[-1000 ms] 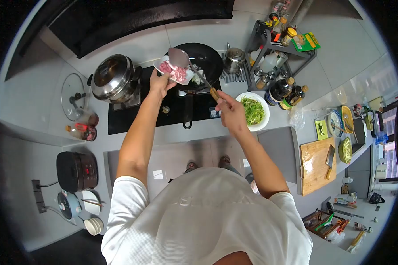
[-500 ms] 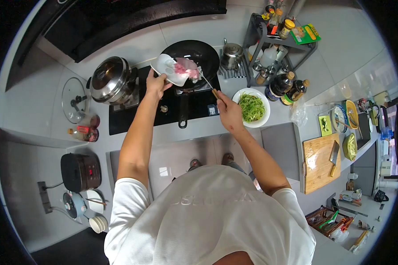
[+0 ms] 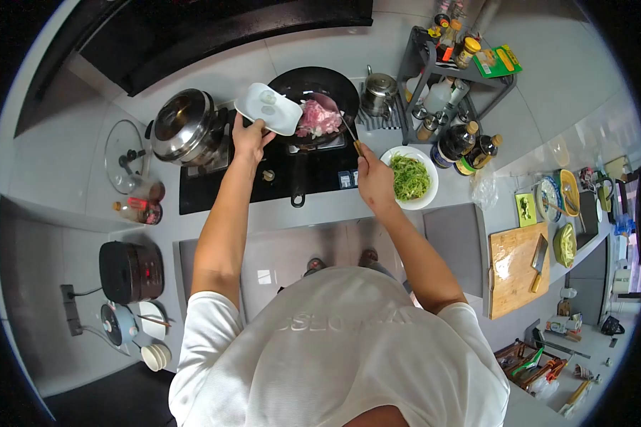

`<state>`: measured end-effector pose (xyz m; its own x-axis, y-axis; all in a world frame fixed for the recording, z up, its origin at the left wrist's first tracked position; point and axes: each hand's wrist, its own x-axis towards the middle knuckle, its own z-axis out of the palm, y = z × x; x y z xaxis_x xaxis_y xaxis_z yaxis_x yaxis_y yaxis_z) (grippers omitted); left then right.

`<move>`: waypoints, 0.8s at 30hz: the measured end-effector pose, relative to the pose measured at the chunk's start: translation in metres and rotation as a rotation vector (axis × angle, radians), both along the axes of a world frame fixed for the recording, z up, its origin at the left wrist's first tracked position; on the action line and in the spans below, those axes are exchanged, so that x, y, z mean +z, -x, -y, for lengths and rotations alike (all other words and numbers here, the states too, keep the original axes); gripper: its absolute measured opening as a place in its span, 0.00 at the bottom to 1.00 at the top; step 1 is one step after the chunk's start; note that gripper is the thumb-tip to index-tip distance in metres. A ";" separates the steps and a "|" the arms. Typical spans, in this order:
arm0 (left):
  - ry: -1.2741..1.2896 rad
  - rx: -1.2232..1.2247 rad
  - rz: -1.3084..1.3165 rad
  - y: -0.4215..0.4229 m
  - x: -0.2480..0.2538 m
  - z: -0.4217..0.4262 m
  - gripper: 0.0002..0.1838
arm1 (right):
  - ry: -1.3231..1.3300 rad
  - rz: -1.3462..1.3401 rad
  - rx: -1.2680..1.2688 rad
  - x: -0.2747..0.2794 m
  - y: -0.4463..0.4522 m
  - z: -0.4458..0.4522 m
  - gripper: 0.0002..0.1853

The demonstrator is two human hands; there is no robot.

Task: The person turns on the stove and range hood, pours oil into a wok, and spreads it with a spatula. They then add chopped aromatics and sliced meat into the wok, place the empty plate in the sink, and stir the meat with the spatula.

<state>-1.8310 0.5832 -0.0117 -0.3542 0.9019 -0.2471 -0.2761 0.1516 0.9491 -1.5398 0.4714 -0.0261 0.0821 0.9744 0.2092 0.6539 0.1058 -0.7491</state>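
Observation:
My left hand (image 3: pixel 250 139) grips the near edge of a white dish (image 3: pixel 269 109), which is tilted beside the wok and holds no meat. My right hand (image 3: pixel 376 178) is closed round the wooden handle of a spatula (image 3: pixel 356 144). The spatula's metal head reaches into the black wok (image 3: pixel 297 84) and touches the pink sliced meat (image 3: pixel 319 119). Some white pieces show at the meat's edge. A white plate of shredded green vegetables (image 3: pixel 410 176) sits just right of my right hand.
A lidded steel pot (image 3: pixel 184 128) stands on the left burner. Right of the wok are a steel kettle (image 3: pixel 379 95), a grey rack (image 3: pixel 420 60) and dark sauce bottles (image 3: pixel 454 144). A cutting board (image 3: pixel 513 267) with a cleaver (image 3: pixel 539 262) lies at the right.
The meat has passed from the dish in my left hand into the wok. My left hand has drawn the dish slightly left, and the spatula has moved from the dish down into the wok.

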 end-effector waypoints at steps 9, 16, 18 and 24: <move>-0.125 -0.016 0.245 0.006 0.016 0.027 0.41 | 0.007 0.162 0.048 -0.046 0.032 -0.037 0.21; -0.189 -0.144 0.571 -0.039 0.027 0.057 0.39 | -0.386 0.107 0.064 -0.070 0.031 -0.044 0.18; -0.194 -0.166 0.628 -0.063 0.026 0.065 0.38 | -0.174 -0.201 -0.001 -0.026 0.022 -0.024 0.20; -0.137 -0.400 0.625 -0.150 0.011 0.095 0.37 | 0.306 -0.977 -0.005 0.024 -0.033 0.022 0.22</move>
